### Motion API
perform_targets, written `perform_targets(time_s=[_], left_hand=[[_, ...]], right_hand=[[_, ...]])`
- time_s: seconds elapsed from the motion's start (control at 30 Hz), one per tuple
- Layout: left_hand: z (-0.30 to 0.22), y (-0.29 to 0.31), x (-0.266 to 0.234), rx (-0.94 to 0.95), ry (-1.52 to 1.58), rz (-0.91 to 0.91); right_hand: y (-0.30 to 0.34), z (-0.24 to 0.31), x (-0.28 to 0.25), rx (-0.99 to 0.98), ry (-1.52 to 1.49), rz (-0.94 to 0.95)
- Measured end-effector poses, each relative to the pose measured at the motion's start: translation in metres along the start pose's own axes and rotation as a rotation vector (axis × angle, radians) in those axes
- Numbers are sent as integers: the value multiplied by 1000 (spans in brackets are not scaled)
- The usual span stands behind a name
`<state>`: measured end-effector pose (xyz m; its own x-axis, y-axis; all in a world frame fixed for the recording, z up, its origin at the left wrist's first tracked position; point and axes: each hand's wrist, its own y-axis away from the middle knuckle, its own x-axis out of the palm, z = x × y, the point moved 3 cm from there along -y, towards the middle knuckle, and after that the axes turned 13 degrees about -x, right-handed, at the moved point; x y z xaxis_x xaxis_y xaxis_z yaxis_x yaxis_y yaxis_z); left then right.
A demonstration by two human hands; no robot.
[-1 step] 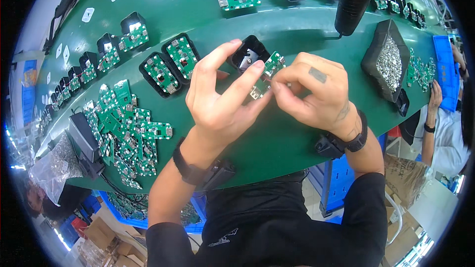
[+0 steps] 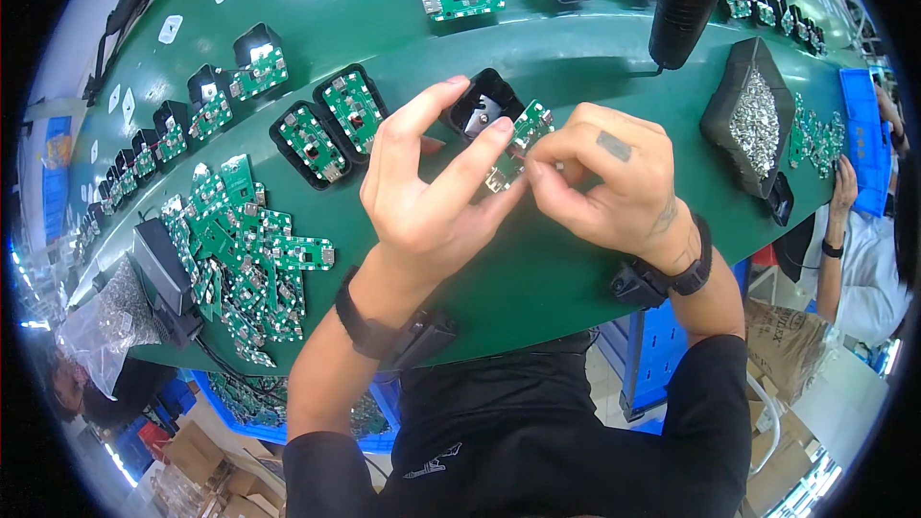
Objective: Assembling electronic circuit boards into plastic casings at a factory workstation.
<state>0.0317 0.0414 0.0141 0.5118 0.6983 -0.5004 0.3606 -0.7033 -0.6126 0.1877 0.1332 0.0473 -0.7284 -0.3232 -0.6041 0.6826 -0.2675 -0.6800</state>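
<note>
A green circuit board (image 2: 533, 120) is held tilted in front of an opened black plastic case (image 2: 491, 84), which has a pale plate inside. My left hand (image 2: 422, 182) has its thumb and index finger about the board's near end, where a silver connector shows. The other fingers of that hand reach along the case's left side. At the board's right edge, my right hand (image 2: 609, 173) is closed in a pinch; whatever lies between its fingertips is hidden.
Left of my hands stand two black cases with boards (image 2: 312, 144), beyond a heap of green boards (image 2: 249, 259). A black tray of small metal parts (image 2: 753, 125) sits right. A dark cylindrical tool (image 2: 686, 10) hangs above. Another person's hand (image 2: 844, 187) rests at the far right.
</note>
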Motion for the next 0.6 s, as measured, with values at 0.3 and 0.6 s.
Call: perform_targets(time_s=[0.3, 0.6], left_hand=[[0, 0, 1, 78, -14, 53], [-4, -2, 4, 26, 4, 37]], right_hand=[[3, 2, 1, 43, 64, -3], [5, 4, 0, -163, 252, 4]])
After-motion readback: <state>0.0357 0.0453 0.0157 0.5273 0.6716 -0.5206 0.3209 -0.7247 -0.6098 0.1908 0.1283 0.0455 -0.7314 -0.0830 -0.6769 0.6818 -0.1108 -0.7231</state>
